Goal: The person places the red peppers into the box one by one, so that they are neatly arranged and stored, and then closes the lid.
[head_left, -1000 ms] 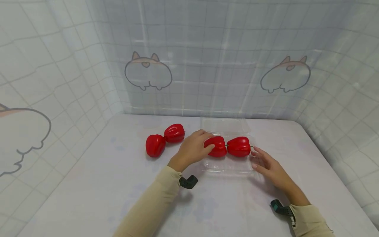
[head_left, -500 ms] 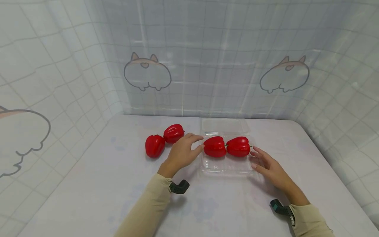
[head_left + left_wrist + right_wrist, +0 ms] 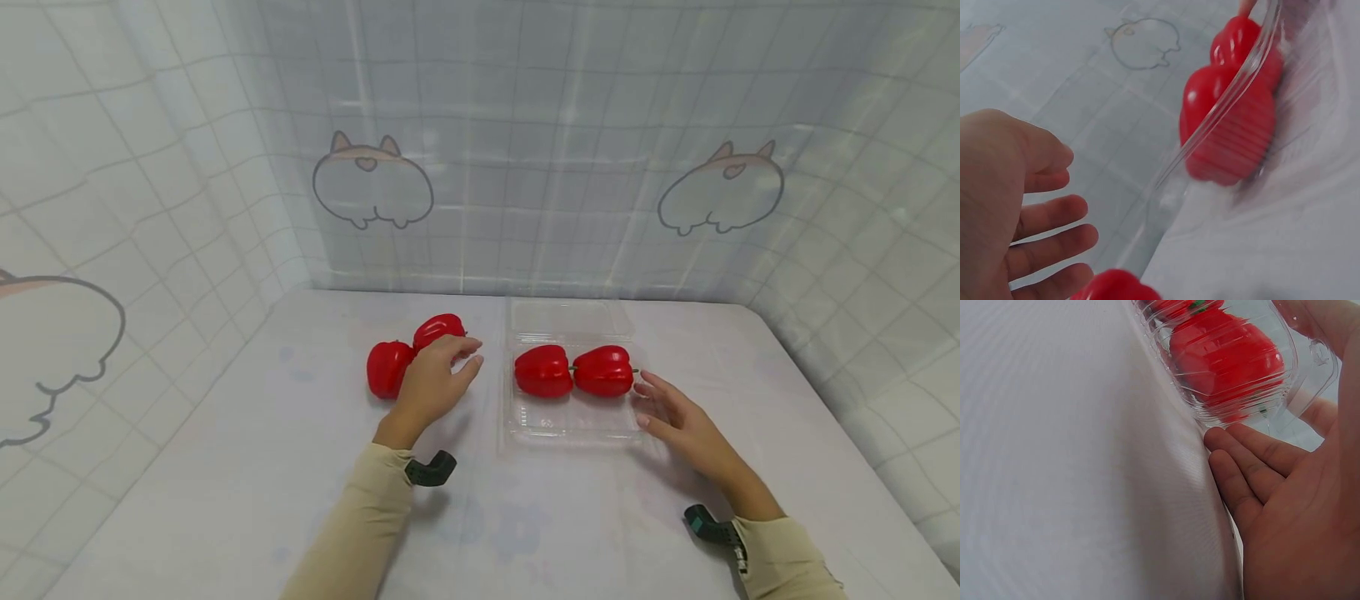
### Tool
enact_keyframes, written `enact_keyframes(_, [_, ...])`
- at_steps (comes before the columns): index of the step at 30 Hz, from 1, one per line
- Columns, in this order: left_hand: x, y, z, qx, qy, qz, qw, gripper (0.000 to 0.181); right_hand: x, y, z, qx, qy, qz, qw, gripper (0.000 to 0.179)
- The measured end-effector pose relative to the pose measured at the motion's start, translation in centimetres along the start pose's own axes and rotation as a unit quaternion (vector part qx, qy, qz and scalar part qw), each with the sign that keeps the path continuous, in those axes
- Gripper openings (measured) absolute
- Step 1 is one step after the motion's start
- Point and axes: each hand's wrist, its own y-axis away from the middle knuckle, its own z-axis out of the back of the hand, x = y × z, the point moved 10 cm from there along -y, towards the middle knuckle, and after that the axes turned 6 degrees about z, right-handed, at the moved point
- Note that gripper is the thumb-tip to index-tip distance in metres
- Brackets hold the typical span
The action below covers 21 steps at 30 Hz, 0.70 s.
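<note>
My left hand (image 3: pixel 432 381) hangs with loosely bent, spread fingers holding nothing, just right of two red bell peppers lying on the table. It partly covers the near-left pepper (image 3: pixel 387 370) and the farther pepper (image 3: pixel 438 328). Two more red bell peppers, a left one (image 3: pixel 543 372) and a right one (image 3: pixel 603 372), lie end to end in a clear plastic clamshell box (image 3: pixel 558 417). At the box's right side is my right hand (image 3: pixel 690 429), its relaxed fingers (image 3: pixel 1254 469) against or very close to the clear wall in the right wrist view.
The box's lid (image 3: pixel 566 317) lies folded back toward the rear wall. A white cloth covers the table (image 3: pixel 247 467). Grid-patterned curtains (image 3: pixel 525 167) with cartoon animal drawings enclose the back and both sides.
My left hand has let go of the left pepper in the box and moved left to the loose peppers. My right hand has stayed at the box's right side.
</note>
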Motion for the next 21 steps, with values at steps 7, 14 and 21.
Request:
enact_keyframes(7, [2.0,0.0,2.4,-0.049,0.039,-0.009,0.9980,0.031,0.1,0.0,-0.1,0.000,-0.003,0.005,1.0000,0.072])
enact_keyframes(14, [4.3,-0.3,5.2,-0.111,0.053,-0.014,0.9922,0.024,-0.1,0.0,-0.1,0.001,-0.005,0.004,1.0000,0.073])
enact_keyframes(21, [6.2,-0.4,7.3,-0.164,0.061,-0.005,0.9847,0.022,-0.2,0.0,0.0,0.001,-0.002,0.001,1.0000,0.073])
